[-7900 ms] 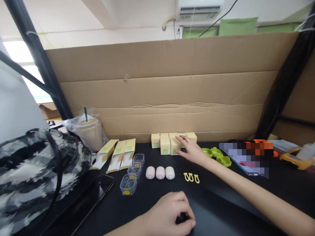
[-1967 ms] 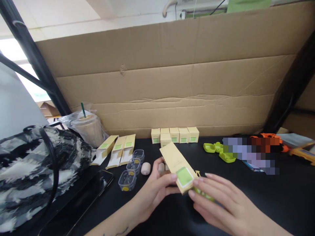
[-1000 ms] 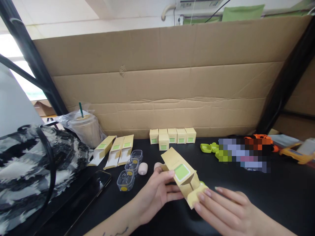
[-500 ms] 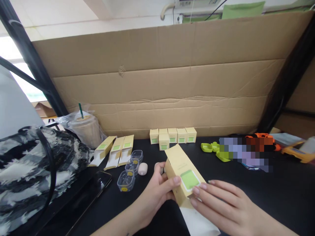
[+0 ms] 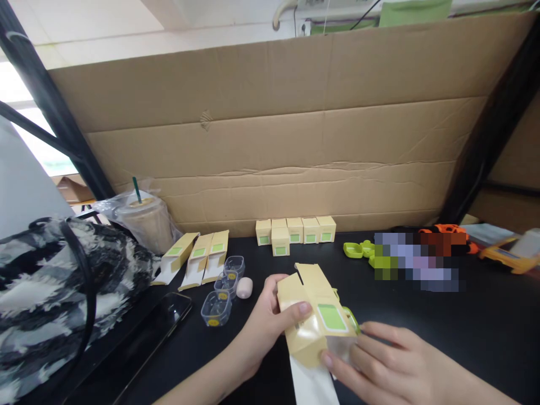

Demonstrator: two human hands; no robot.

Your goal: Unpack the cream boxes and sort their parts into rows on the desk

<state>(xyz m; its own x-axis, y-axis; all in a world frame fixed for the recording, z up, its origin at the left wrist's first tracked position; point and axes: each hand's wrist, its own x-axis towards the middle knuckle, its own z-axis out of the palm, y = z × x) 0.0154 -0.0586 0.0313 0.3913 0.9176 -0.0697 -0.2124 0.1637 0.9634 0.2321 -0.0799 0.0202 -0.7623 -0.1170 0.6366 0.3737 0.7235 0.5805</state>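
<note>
My left hand (image 5: 264, 326) is closed round a pale yellow cardboard box (image 5: 307, 320) with a green label. The box is tilted, and a long white flap (image 5: 312, 385) hangs from its near end. At the label side of that end, my right hand (image 5: 390, 360) grips the box edge between thumb and fingers. A glossy green rim (image 5: 351, 319) shows just behind the box; most of it is hidden. Left of my left hand stand several clear plastic cups (image 5: 216, 309) with yellow stickers and a small pale pink rounded piece (image 5: 244, 288).
Several small closed boxes (image 5: 280, 243) stand by the cardboard wall (image 5: 270, 135). Flattened-looking boxes (image 5: 200, 253) with white flaps lie left. A phone (image 5: 139, 343), a shaggy black-and-white bag (image 5: 54, 292) and a bagged drink (image 5: 145, 222) line the left side. Green pieces (image 5: 353, 250) lie right.
The box has turned in my left hand, so its side face and near end show more. My right fingers have slid round its edge, and a green rim has come into view behind it.
</note>
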